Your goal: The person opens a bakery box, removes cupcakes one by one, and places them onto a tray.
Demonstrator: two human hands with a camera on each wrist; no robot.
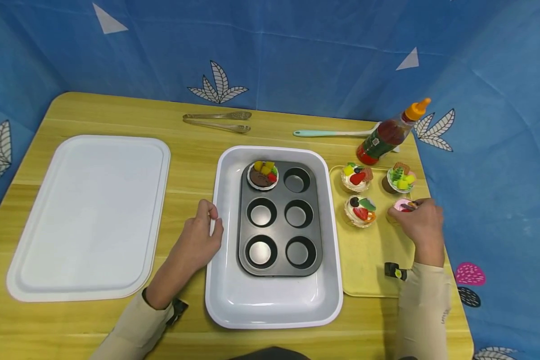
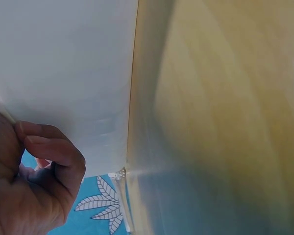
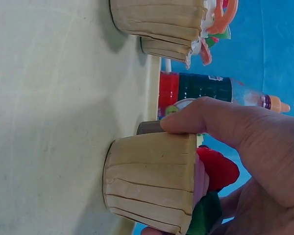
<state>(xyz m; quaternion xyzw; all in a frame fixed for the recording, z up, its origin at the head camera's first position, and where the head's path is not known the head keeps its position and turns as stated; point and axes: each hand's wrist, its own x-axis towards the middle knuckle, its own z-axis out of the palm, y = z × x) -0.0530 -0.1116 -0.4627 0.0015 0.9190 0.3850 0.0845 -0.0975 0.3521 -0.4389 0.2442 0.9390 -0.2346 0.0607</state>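
My right hand grips a pink-topped cupcake by its upper edge at the right of the yellow tray. In the right wrist view its pleated tan wrapper stands on the tray, with a red piece and a green leaf on top. Thumb and curled fingers of my left hand pinch the left rim of the deep white tray. Inside that tray lies a dark muffin pan. A chocolate cupcake topped with fruit sits in its far left cup; the other cups hold nothing.
Three more cupcakes, two cream-topped and one brown, stand on the yellow tray. Behind them is a red sauce bottle beside a mint-handled utensil. Metal tongs lie at the back. A flat white tray lies left.
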